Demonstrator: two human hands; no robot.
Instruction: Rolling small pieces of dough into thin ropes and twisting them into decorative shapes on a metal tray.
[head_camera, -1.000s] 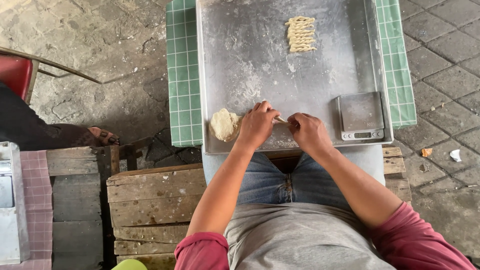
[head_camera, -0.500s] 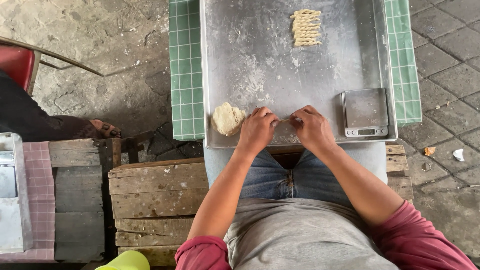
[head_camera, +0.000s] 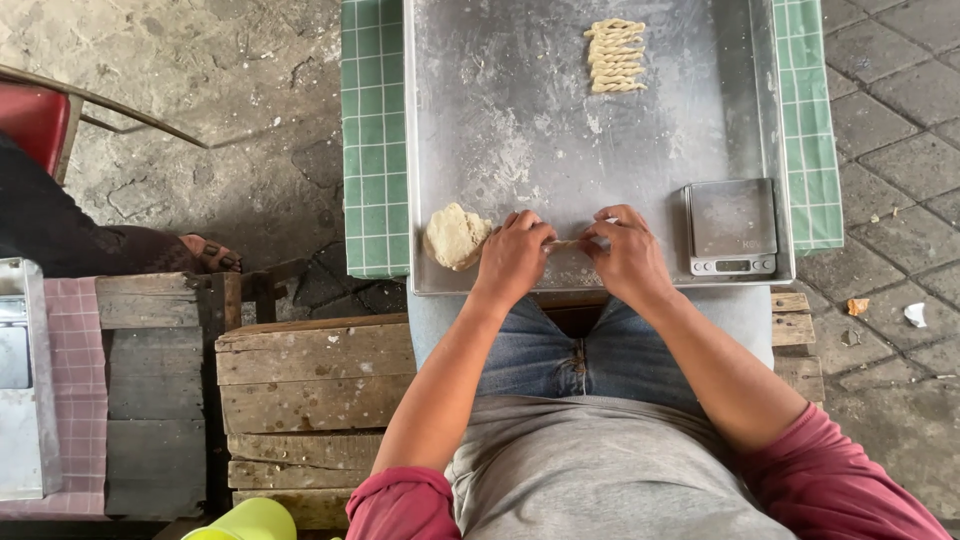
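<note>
A thin strip of dough (head_camera: 572, 243) lies at the near edge of the floured metal tray (head_camera: 520, 110), pinched at its two ends between the left hand (head_camera: 513, 256) and the right hand (head_camera: 630, 255), which sit close together and seem to be twisting it. By my reading the work is early: a small row of finished twists (head_camera: 615, 56) rests at the far end, while a sizeable dough lump (head_camera: 456, 236) just left of the left hand remains unshaped. A small digital scale (head_camera: 732, 228) stands at the near right corner, clear of the hands; the tray lies on a green checked cloth (head_camera: 372, 140) over the worktop, and nothing blocks the way.
</note>
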